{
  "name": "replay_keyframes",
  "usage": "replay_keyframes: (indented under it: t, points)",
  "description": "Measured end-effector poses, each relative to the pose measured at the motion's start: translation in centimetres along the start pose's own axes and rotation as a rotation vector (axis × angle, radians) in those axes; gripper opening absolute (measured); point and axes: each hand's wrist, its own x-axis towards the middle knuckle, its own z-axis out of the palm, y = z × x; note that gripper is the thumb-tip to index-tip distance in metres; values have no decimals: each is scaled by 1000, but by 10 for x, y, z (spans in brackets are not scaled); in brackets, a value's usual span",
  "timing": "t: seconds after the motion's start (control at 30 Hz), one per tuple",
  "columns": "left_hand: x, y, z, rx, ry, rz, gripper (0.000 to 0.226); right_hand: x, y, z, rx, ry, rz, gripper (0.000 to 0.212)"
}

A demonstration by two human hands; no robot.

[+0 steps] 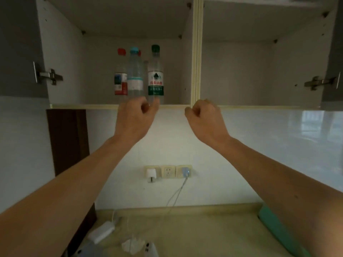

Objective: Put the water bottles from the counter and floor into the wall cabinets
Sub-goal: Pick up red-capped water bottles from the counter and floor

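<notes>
The left compartment of the open wall cabinet [118, 106] holds several upright water bottles: a red-capped one with a red and blue label [120, 80], a clear blue-capped one [135, 75], and a green-capped one with a green label [156, 78]. A second red cap peeks out behind the blue-capped bottle. My left hand [136, 115] is raised just below the shelf edge in front of the bottle bases, fingers loosely curled, gripping nothing. My right hand [203, 113] hangs curled below the centre divider [195, 52], holding nothing.
No bottles stand in the right compartment [259, 106]. Both doors are swung open, with hinges at the far left and right. Below are wall sockets [168, 171] with a plugged cable, and a counter [204, 229] carrying a white charger, small white items and a green object at the right.
</notes>
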Motion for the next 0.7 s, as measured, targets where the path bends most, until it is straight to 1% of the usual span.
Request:
replay_keyframes:
  t: [0.07,0.17,0.23,0.27,0.4,0.47,0.53,0.63,0.7]
  points:
    - [-28,17,1,-7,-82,-88,50,-27,5,-9,49,-35,50,41]
    - [-70,29,0,4,-326,-257,49,-71,10,-18,133,-101,181,39]
    - [-101,33,-1,24,-470,-321,49,-103,14,-21,191,-156,253,40]
    - [-118,33,-2,35,-514,-343,48,-120,17,-22,203,-191,287,40]
    - [-193,32,-6,37,-563,-446,41,-199,28,-27,158,-303,346,34]
    - [-235,32,-8,28,-570,-467,38,-246,31,-29,166,-352,362,36]
    - [-283,30,-10,14,-581,-484,36,-295,35,-29,142,-397,403,44]
    - [-359,25,-14,-38,-642,-535,40,-371,40,-23,77,-466,490,47]
    - [-412,22,-16,-47,-707,-534,45,-424,45,-21,42,-541,523,48]
